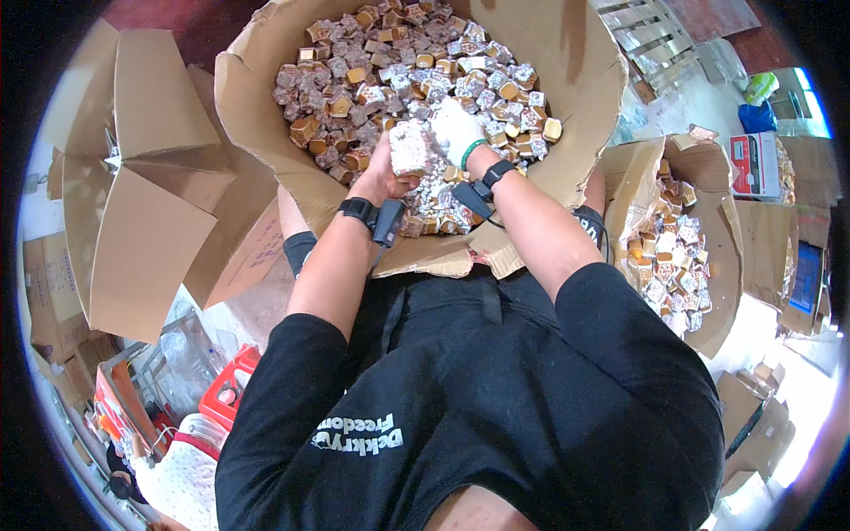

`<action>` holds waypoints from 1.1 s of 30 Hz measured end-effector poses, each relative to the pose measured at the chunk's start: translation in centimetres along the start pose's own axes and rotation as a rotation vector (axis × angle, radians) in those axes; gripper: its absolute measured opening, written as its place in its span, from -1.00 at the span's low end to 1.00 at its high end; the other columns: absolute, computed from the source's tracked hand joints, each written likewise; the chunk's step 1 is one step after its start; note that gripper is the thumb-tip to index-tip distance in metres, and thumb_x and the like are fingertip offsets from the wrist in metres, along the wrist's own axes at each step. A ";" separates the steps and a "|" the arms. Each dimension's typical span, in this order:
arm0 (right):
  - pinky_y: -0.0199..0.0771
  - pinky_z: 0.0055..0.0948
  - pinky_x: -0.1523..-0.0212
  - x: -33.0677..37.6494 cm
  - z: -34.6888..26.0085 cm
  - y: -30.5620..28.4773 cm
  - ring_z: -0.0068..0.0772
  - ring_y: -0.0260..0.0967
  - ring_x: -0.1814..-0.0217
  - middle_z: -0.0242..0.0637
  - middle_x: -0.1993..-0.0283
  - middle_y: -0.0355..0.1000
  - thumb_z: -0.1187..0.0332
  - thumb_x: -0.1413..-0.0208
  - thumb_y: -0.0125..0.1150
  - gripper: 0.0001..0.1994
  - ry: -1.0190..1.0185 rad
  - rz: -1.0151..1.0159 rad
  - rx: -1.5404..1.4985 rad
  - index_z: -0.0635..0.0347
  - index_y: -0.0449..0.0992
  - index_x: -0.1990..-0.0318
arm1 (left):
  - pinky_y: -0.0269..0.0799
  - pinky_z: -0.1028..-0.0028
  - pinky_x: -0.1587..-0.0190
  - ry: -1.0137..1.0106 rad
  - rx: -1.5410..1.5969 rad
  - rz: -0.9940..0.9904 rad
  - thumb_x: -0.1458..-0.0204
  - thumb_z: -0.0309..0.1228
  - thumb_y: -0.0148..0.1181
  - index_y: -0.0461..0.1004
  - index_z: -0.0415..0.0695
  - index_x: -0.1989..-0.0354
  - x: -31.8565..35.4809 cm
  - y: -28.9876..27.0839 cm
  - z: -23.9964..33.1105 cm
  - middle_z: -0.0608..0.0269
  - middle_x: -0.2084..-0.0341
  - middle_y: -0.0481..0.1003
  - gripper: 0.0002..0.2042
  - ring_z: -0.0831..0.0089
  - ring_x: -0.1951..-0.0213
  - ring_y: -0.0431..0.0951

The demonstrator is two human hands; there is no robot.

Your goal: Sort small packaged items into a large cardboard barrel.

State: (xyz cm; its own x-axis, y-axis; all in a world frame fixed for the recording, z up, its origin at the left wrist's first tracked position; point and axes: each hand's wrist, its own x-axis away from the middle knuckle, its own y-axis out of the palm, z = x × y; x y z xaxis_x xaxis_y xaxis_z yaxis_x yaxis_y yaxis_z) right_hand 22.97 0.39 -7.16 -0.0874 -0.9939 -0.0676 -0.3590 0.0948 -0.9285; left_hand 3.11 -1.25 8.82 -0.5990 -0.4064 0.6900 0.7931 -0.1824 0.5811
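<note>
My left hand (381, 173), bare, is closed around a small house-shaped ornament (410, 149) with a whitish, pink-speckled face. Close against its right side is my right hand (455, 131) in a white glove, its fingers looking curled. Whether those fingers hold anything is hidden, as the glove blends with the pale pieces behind. Both hands are over a large open cardboard box (567, 53) between my knees. Inside it lies a heap of similar house-shaped ornaments (354, 97), brown, gold and white, some frosted pinkish.
A smaller cardboard box (728, 265) with more ornaments stands at the right. Tall open carton flaps (150, 230) rise at the left. Lower left are a red plastic crate (232, 385) and a white dotted cloth (181, 478). A wooden pallet (651, 40) lies at the far right.
</note>
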 end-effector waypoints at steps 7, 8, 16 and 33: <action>0.34 -0.19 -0.19 2.4 -10.1 -8.0 0.01 0.35 -0.19 0.08 -0.12 0.41 -0.03 -0.14 0.13 -0.45 0.316 -0.216 -0.443 0.33 0.46 -0.04 | 0.09 0.52 0.65 0.112 0.262 0.075 -0.16 0.17 -0.28 0.50 0.19 0.27 -0.3 -8.0 -0.5 0.57 0.48 0.54 -0.55 0.53 0.52 0.47; 0.34 -0.19 -0.19 2.7 -10.9 -8.3 0.01 0.35 -0.19 0.08 -0.12 0.41 -0.03 -0.14 0.13 -0.45 0.310 -0.222 -0.446 0.33 0.46 -0.04 | 0.09 0.52 0.66 0.129 0.299 -0.011 -0.15 0.17 -0.27 0.50 0.19 0.27 -0.5 -8.5 -0.6 0.58 0.49 0.53 -0.55 0.53 0.53 0.47; 0.33 -0.21 -0.19 2.8 -10.4 -7.5 0.03 0.34 -0.19 0.02 -0.14 0.39 0.08 -0.17 0.08 -0.53 -0.394 0.023 -0.430 0.19 0.44 -0.12 | 0.11 0.52 0.60 0.218 0.324 0.023 -0.14 0.18 -0.21 0.51 0.22 0.29 -0.4 -6.8 -0.2 0.58 0.48 0.54 -0.58 0.55 0.48 0.50; 0.38 -0.28 -0.16 4.0 -15.1 -16.5 -0.05 0.34 -0.17 0.00 -0.12 0.35 0.04 0.37 0.56 -0.16 -0.284 -0.071 -0.493 0.27 0.32 -0.09 | 0.48 0.29 0.17 0.179 0.136 0.046 -0.21 0.19 -0.26 0.47 0.03 -0.04 -1.1 -7.7 -1.4 0.31 0.18 0.57 -0.43 0.36 0.16 0.57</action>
State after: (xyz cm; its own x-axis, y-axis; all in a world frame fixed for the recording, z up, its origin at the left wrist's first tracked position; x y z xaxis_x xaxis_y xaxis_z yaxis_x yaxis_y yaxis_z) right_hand 14.54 -4.31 13.36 0.1816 -0.9685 -0.1705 -0.7520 -0.0251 -0.6586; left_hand -2.20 -0.67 3.03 -0.5236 -0.5664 0.6364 0.7899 -0.0429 0.6117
